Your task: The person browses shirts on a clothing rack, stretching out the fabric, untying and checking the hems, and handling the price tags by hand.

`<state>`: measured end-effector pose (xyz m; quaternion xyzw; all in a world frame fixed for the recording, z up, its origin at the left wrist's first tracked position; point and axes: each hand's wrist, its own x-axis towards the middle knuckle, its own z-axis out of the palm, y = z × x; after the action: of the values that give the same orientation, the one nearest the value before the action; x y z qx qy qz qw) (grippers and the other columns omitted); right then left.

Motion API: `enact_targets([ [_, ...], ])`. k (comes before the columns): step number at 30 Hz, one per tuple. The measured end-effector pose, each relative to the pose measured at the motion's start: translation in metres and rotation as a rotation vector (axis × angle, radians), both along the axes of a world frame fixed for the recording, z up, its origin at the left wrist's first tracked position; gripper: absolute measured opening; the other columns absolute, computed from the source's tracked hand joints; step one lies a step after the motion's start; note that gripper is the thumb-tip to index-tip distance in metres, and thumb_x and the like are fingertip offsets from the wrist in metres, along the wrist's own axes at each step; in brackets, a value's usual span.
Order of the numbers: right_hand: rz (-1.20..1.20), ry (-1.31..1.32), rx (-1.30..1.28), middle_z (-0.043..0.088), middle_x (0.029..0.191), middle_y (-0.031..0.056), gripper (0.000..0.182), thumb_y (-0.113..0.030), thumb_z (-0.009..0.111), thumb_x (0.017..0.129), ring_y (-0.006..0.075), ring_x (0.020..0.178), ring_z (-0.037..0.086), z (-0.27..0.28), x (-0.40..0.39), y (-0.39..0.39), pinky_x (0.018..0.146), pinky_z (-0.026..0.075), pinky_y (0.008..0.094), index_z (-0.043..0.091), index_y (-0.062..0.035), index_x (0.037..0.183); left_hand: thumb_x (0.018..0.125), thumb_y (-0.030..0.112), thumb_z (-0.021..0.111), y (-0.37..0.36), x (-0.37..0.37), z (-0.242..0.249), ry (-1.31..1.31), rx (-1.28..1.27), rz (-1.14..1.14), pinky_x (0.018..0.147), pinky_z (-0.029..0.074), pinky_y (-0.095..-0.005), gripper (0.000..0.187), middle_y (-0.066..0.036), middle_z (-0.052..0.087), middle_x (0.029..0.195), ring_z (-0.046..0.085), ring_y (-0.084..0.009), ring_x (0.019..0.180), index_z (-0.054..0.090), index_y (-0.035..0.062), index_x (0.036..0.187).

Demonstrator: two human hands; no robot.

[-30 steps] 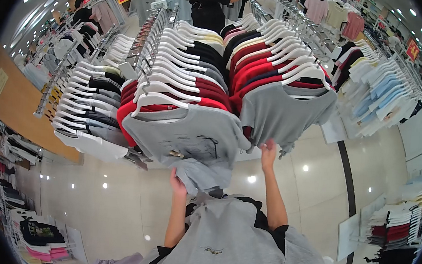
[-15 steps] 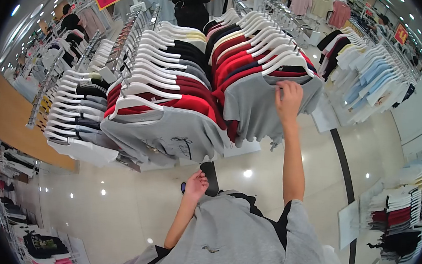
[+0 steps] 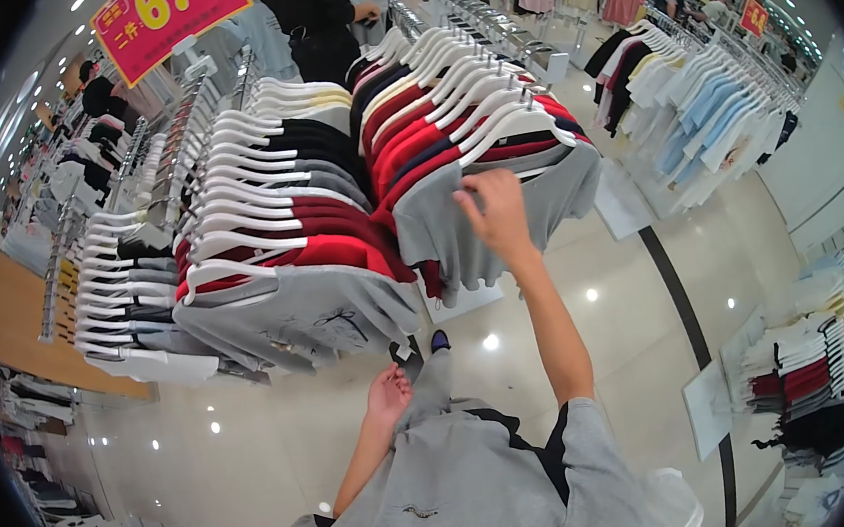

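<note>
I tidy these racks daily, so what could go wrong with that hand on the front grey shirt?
The right hand presses the grey T-shirt near its collar; a tug might slip it off its white hanger. The hangers are tightly packed, so neighbours could shift too.

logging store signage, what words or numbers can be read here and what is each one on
"6.8": large yellow digits on the red sale sign above the rack.
Chinese characters at that sign's left: too small to read surely.
Small red sign far back: blurred, unreadable.
Print on the grey t-shirt: a drawing, no readable words.
Grey t-shirt under the right hand: no text visible.
</note>
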<state>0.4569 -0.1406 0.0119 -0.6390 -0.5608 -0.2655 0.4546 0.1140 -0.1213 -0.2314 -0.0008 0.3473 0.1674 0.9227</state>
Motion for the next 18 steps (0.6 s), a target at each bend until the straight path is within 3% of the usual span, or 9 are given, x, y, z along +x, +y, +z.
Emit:
enact_targets([
  [2, 0.037, 0.011, -0.027, 0.059, 0.082, 0.0109, 0.014, -0.013, 0.067, 0.080, 0.0299, 0.083, 0.055, 0.003, -0.003, -0.001, 0.078, 0.042, 0.0392, 0.060, -0.0035, 0.087, 0.090, 0.015, 0.057, 0.003, 0.021, 0.008, 0.002, 0.097, -0.038, 0.059, 0.044, -0.0277, 0.004, 0.000, 0.057, 0.077, 0.053, -0.0138, 0.068, 0.056, 0.0122, 0.092],
  [5, 0.026, 0.380, 0.038, 0.059, 0.081, 0.0125, 0.012, -0.009, 0.065, 0.080, 0.0319, 0.077, 0.056, 0.001, 0.007, -0.002, 0.071, 0.044, 0.0394, 0.058, -0.0024, 0.087, 0.089, 0.015, 0.056, 0.007, 0.060, 0.031, -0.025, 0.193, -0.094, 0.062, 0.045, -0.0291, 0.006, 0.000, 0.057, 0.080, 0.054, -0.0141, 0.071, 0.057, 0.0124, 0.095],
  [8, 0.086, 0.169, -0.078, 0.059, 0.082, 0.0132, 0.012, -0.008, 0.064, 0.081, 0.0324, 0.076, 0.056, -0.004, -0.004, -0.002, 0.071, 0.044, 0.0387, 0.057, -0.0019, 0.089, 0.089, 0.014, 0.055, 0.013, 0.104, 0.058, 0.006, 0.372, -0.117, 0.064, 0.046, -0.0298, 0.008, -0.001, 0.056, 0.082, 0.054, -0.0137, 0.072, 0.055, 0.0116, 0.097],
  [12, 0.068, 0.299, -0.054, 0.060, 0.083, 0.0130, 0.014, -0.007, 0.065, 0.080, 0.0319, 0.077, 0.056, -0.011, 0.009, -0.003, 0.071, 0.044, 0.0400, 0.057, -0.0019, 0.089, 0.090, 0.014, 0.057, 0.023, 0.162, 0.081, 0.047, 0.664, -0.120, 0.070, 0.048, -0.0317, 0.021, -0.004, 0.055, 0.099, 0.055, -0.0157, 0.087, 0.048, 0.0090, 0.108],
  [14, 0.036, 0.205, -0.069, 0.060, 0.082, 0.0120, 0.015, -0.006, 0.066, 0.078, 0.0309, 0.077, 0.056, -0.016, 0.015, -0.009, 0.078, 0.044, 0.0425, 0.058, -0.0023, 0.090, 0.086, 0.009, 0.062, 0.026, 0.188, 0.086, 0.371, 1.210, 0.182, 0.082, 0.048, -0.0336, 0.044, -0.011, 0.047, 0.119, 0.050, -0.0196, 0.106, 0.038, 0.0074, 0.123],
  [15, 0.055, 0.167, -0.094, 0.060, 0.082, 0.0107, 0.017, -0.006, 0.067, 0.076, 0.0297, 0.078, 0.057, -0.021, 0.016, -0.012, 0.083, 0.043, 0.0444, 0.058, -0.0030, 0.090, 0.083, 0.019, 0.070, 0.034, 0.194, 0.098, 0.400, 1.225, 0.172, 0.101, 0.034, -0.0347, 0.070, -0.018, 0.034, 0.135, 0.041, -0.0237, 0.120, 0.025, -0.0004, 0.133],
  [16, 0.072, 0.133, -0.118, 0.060, 0.081, 0.0095, 0.018, -0.006, 0.068, 0.075, 0.0285, 0.080, 0.058, -0.028, 0.016, -0.016, 0.089, 0.042, 0.0463, 0.059, -0.0036, 0.090, 0.083, 0.019, 0.070, 0.041, 0.201, 0.098, 0.406, 1.225, 0.184, 0.101, 0.034, -0.0347, 0.070, -0.018, 0.034, 0.135, 0.041, -0.0237, 0.120, 0.025, -0.0004, 0.133],
  [18, 0.027, 0.108, -0.145, 0.060, 0.082, 0.0086, 0.020, -0.005, 0.068, 0.073, 0.0275, 0.081, 0.058, -0.044, 0.023, -0.031, 0.094, 0.038, 0.0485, 0.059, -0.0046, 0.091, 0.081, 0.022, 0.073, 0.054, 0.211, 0.096, 0.528, 1.356, 0.313, 0.109, 0.025, -0.0368, 0.090, -0.023, 0.026, 0.140, 0.033, -0.0282, 0.127, 0.012, -0.0024, 0.142],
])
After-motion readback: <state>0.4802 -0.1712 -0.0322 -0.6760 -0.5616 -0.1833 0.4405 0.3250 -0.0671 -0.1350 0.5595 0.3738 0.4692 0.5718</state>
